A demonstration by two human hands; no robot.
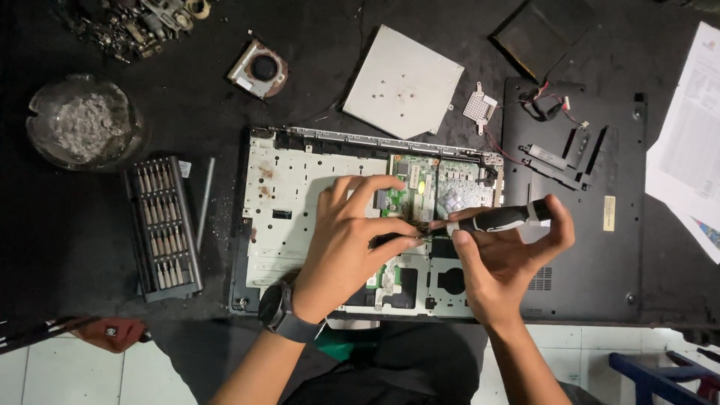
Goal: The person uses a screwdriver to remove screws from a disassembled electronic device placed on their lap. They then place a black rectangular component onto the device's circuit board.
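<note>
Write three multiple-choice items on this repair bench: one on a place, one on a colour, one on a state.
1. Where is the bit set? A left of the laptop chassis; B on it; C right of it.
2. The screwdriver handle is: A red; B black; C yellow.
3. The right hand: A empty; B holds the screwdriver; C rests flat.

A: it lies beside the chassis's left edge. B: the grip is black with a pale collar. B: the fingers wrap the handle, while the left hand steadies near its tip.

Looked like an electronics repair bench: opened laptop chassis [300, 217] under the hands, bit set [163, 227] left of them, loose fan [259, 69] beyond.
</note>
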